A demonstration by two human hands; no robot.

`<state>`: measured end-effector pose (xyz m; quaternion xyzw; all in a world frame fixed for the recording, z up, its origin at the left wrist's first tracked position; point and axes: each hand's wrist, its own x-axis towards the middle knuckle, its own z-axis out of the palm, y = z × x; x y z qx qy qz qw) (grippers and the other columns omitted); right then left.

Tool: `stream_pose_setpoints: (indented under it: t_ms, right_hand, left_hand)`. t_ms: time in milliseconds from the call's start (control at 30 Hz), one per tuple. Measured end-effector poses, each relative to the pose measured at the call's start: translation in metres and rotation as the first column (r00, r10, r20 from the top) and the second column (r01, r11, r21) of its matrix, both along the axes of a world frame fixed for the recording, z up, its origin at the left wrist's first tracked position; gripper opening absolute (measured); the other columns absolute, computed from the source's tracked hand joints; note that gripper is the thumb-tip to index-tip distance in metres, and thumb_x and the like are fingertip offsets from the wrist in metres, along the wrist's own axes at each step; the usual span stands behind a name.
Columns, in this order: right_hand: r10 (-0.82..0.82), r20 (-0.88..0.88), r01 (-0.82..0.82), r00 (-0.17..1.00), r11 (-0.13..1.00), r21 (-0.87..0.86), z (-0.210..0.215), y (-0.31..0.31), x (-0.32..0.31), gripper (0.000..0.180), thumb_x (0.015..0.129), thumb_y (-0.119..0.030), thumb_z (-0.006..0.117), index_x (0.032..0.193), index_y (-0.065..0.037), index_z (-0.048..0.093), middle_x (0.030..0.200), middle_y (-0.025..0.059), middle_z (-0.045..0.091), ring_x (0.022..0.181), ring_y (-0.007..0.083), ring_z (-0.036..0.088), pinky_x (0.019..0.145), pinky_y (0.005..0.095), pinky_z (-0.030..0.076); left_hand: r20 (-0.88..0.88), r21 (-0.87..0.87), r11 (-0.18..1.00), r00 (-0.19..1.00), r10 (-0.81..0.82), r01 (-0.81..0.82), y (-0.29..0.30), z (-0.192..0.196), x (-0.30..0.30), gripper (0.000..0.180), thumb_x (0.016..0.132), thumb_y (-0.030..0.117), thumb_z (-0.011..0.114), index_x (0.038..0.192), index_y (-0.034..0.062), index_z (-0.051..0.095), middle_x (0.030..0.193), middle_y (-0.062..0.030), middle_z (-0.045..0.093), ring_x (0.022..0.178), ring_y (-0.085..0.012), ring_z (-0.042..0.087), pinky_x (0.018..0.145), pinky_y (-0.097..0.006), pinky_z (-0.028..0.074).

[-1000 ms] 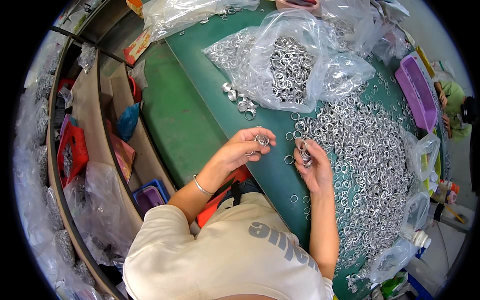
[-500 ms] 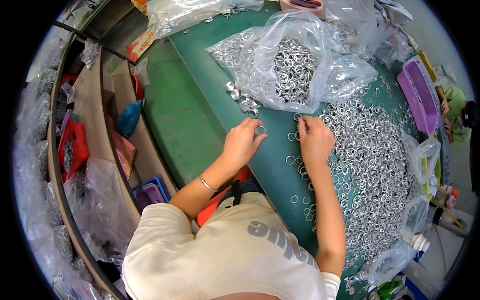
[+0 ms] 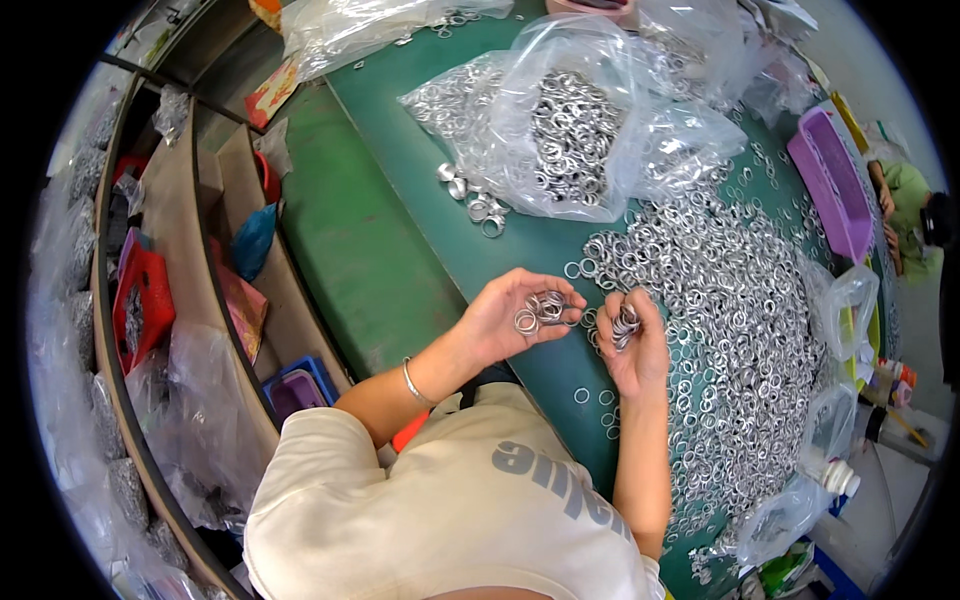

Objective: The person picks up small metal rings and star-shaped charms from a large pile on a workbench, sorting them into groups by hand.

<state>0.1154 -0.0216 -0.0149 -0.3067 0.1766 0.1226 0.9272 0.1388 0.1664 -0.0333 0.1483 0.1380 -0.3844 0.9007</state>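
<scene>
My left hand [image 3: 493, 322] is turned palm up with its fingers curled. Several silver metal rings [image 3: 540, 312] lie in it. Just to its right, my right hand [image 3: 642, 362] is closed around a bunch of the same rings [image 3: 625, 326]. The two hands are a little apart, over the near edge of the green table [image 3: 548, 368]. A broad heap of loose rings [image 3: 750, 350] spreads to the right of my right hand. Beyond my hands, a clear plastic bag [image 3: 625, 140] lies with its mouth open, full of rings. A few wider rings [image 3: 478, 209] lie at its left.
A purple basket [image 3: 825, 190] stands at the far right, with a person in green [image 3: 908, 215] past it. Clear bags [image 3: 785, 515] line the heap's right side, beside a white-capped bottle [image 3: 842, 478]. At left are shelves [image 3: 175, 240] with a red basket [image 3: 150, 300].
Both hands have come nearer to me and turned palm up. My left hand now shows several rings instead of one, and my right hand shows a bunch of rings. The view has shifted slightly.
</scene>
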Motion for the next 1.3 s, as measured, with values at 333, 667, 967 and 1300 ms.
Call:
stream_pose_setpoints:
  t_ms: [333, 667, 967, 1300]
  right_hand:
    - [-0.657, 0.051, 0.659, 0.752, 0.751, -0.044, 0.006, 0.004, -0.052, 0.021, 0.093, -0.017, 0.043, 0.103, -0.003, 0.054, 0.093, 0.0071, 0.054, 0.088, 0.0168, 0.052, 0.079, 0.0306, 0.044]
    - [-0.651, 0.173, 0.646, 0.740, 0.758, 0.088, 0.002, -0.035, -0.076, 0.028, 0.093, -0.027, 0.045, 0.111, -0.007, 0.050, 0.112, 0.0095, 0.052, 0.111, 0.0199, 0.048, 0.097, 0.0354, 0.038]
    - [-0.706, -0.313, 0.754, 0.635, 0.479, 0.449, 0.031, -0.127, -0.048, 0.016, 0.090, -0.017, 0.050, 0.099, -0.004, 0.050, 0.096, 0.0142, 0.055, 0.090, 0.0248, 0.056, 0.080, 0.0401, 0.052]
    - [-0.879, 0.050, 0.880, 0.475, 0.475, -0.008, 0.046, -0.355, 0.068, 0.030, 0.088, -0.030, 0.050, 0.105, -0.005, 0.051, 0.097, 0.0115, 0.056, 0.091, 0.0277, 0.055, 0.085, 0.0448, 0.046]
  left_hand:
    - [0.211, 0.110, 0.968, 0.957, 0.201, -0.227, -0.116, 0.027, -0.050, 0.041, 0.097, 0.026, 0.029, 0.113, -0.0019, 0.054, 0.127, -0.0171, 0.048, 0.116, -0.0225, 0.047, 0.100, -0.037, 0.035]
    - [0.851, 0.453, 0.731, 0.002, -0.525, -0.510, -0.168, 0.048, -0.066, 0.050, 0.092, 0.029, 0.034, 0.132, -0.0003, 0.037, 0.142, -0.0181, 0.028, 0.135, -0.0354, 0.020, 0.108, -0.048, 0.004]
    - [0.974, 0.172, 0.823, 0.220, -0.059, -0.541, -0.170, 0.039, -0.053, 0.042, 0.097, 0.030, 0.029, 0.112, -0.0036, 0.050, 0.122, -0.0183, 0.047, 0.119, -0.0293, 0.043, 0.102, -0.040, 0.032]
    - [0.864, 0.421, 0.720, 0.485, -0.133, -0.552, -0.128, 0.022, -0.045, 0.042, 0.098, 0.026, 0.027, 0.107, -0.0061, 0.053, 0.109, -0.0137, 0.051, 0.102, -0.0211, 0.052, 0.091, -0.033, 0.040]
